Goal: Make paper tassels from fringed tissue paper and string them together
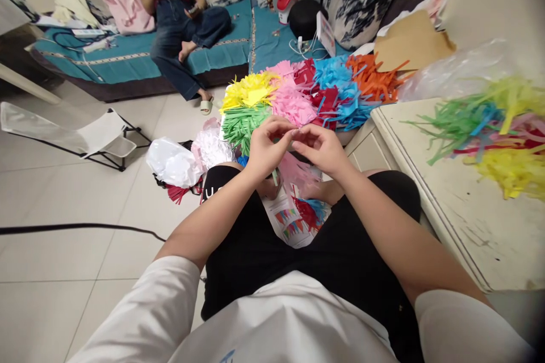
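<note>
My left hand (271, 146) and my right hand (322, 149) meet in front of me, above my knees, thumbs and fingertips pinched together. A pink paper tassel (297, 172) hangs below the fingers with its strips spread; its top end is hidden between the fingertips. Just beyond the hands lie bunches of paper fringe: green (243, 123), yellow (251, 89), pink (293, 102), blue (340, 82) and orange (374, 76). Down between my legs are a red and blue tassel (310, 211) and a printed sheet (286, 226) with pictures of coloured tassels.
At my right, a cream cabinet (460, 227) bears more coloured fringe (502, 130) and clear plastic (460, 71). White plastic bags (174, 163) lie on the floor at left, near a folding chair (106, 131). Another person (170, 28) sits on the teal-covered sofa (123, 71).
</note>
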Motion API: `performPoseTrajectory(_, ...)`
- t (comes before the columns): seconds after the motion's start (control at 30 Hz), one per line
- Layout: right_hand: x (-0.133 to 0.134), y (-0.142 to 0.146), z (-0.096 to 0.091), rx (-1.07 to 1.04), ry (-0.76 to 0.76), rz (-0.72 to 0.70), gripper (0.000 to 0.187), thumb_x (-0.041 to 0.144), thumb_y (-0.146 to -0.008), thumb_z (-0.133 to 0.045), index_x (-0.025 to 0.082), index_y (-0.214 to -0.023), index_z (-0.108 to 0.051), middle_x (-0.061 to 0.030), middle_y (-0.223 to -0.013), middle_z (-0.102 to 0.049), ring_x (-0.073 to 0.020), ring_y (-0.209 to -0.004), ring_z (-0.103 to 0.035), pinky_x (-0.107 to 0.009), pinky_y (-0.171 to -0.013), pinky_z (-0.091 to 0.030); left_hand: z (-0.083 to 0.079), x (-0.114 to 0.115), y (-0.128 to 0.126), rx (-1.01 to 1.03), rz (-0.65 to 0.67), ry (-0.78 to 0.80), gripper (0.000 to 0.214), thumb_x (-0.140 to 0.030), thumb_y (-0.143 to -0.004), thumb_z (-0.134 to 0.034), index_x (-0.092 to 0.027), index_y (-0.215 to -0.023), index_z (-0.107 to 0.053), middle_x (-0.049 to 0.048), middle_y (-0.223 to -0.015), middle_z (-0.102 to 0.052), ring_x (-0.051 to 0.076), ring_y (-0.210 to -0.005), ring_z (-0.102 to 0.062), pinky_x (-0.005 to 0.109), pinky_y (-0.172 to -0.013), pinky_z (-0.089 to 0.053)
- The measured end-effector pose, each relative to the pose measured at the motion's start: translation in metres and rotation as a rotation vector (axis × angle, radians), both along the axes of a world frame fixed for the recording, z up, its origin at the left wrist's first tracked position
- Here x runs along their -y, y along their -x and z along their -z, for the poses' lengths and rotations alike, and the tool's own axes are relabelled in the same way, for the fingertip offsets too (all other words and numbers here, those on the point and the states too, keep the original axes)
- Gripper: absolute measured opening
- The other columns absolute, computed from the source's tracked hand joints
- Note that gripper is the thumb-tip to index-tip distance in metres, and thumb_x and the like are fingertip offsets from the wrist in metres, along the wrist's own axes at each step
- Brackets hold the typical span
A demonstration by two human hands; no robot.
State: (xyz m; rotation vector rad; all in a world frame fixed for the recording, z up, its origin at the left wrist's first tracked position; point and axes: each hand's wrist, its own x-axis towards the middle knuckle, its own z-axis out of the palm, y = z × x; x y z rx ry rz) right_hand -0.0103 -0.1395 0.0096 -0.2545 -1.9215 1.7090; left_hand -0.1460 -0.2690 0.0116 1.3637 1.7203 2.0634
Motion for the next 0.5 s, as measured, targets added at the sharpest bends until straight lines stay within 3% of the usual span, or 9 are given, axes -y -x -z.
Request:
performPoseTrajectory(0.13, 0.010, 0.005, 0.006, 0.009, -0.008, 0.032, 0.067, 0.084, -0.074, -0.101, 0.027, -0.077, -0.067, -0.0001, -0.077, -0.062, -0.0206, -0.076, -0.056, -0.038, -0.069, -0.053, 0.001, 0.000, 0.000, 0.018, 0.025, 0.047, 0.046, -0.069, -0.089, -0.098, -0.023, -0.089, -0.091, 0.0082, -0.096, -0.083, 0.021, -0.091, -0.076, 0.035, -0.082, -0.059)
performPoseTrajectory(0.3, 0.010, 0.006, 0.014, 0.008, 0.204, -0.041, 0.069, 0.083, -0.072, -0.103, 0.027, -0.082, -0.065, 0.0035, -0.075, -0.056, -0.0154, -0.065, -0.048, -0.033, -0.058, -0.044, 0.007, -0.004, 0.005, 0.136, 0.082, 0.075, 0.046, -0.066, -0.082, -0.104, -0.022, -0.088, -0.091, 0.0078, -0.096, -0.084, 0.020, -0.090, -0.078, 0.035, -0.084, -0.061)
performPoseTrajectory(0.5, 0.014, 0.007, 0.013, -0.020, 0.149, -0.017, 0.061, 0.075, -0.071, -0.108, 0.028, -0.089, -0.074, -0.0024, -0.090, -0.071, -0.0239, -0.087, -0.066, -0.042, -0.082, -0.062, 0.007, -0.004, 0.005, 0.255, 0.101, 0.090, 0.047, -0.063, -0.074, -0.109, -0.021, -0.087, -0.091, 0.0076, -0.097, -0.086, 0.021, -0.091, -0.080, 0.034, -0.086, -0.064)
